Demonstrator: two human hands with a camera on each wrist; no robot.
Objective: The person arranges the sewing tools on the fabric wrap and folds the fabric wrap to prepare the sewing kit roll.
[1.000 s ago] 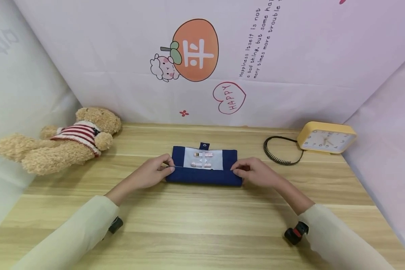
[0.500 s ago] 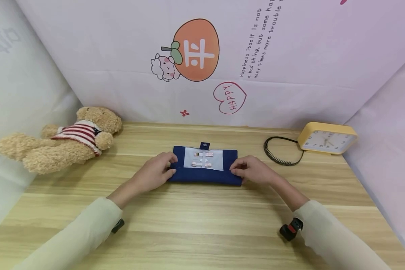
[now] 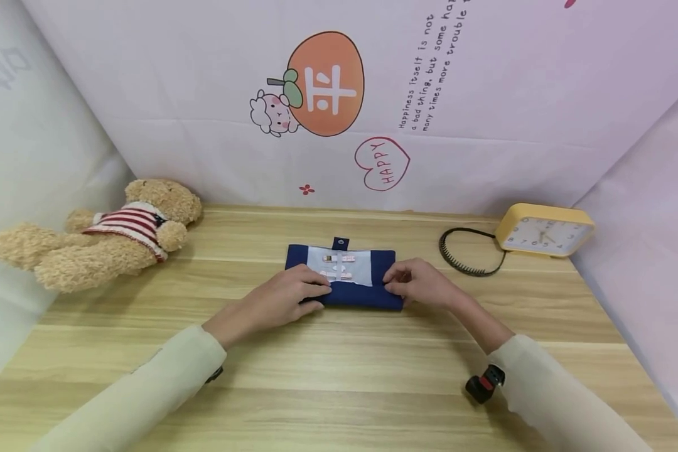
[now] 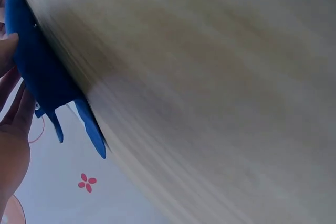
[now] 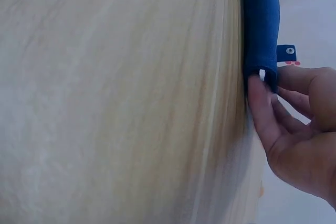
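A navy fabric case (image 3: 367, 296) lies partly rolled on the table, its near edge folded over a pale grey lining (image 3: 363, 267). Two small pinkish-white strips (image 3: 347, 258) sit under a light band on the lining; their kind is too small to tell. My left hand (image 3: 285, 295) grips the fold left of its middle, thumb at the near side and fingers over the top. At the right end, my right hand (image 3: 424, 285) pinches the same fold. In the right wrist view the thumb (image 5: 262, 111) touches the hollow end of the roll.
A snap tab (image 3: 341, 243) sticks out from the case's far edge. To the left lies a teddy bear (image 3: 124, 235) in a striped shirt. A black toothed headband (image 3: 469, 270) and a yellow clock (image 3: 545, 231) are at the right, before a printed backdrop (image 3: 203, 125).
My left hand has let go of the left end of the fold and moved right along it, covering part of the near strip. The right hand stays at the right end.
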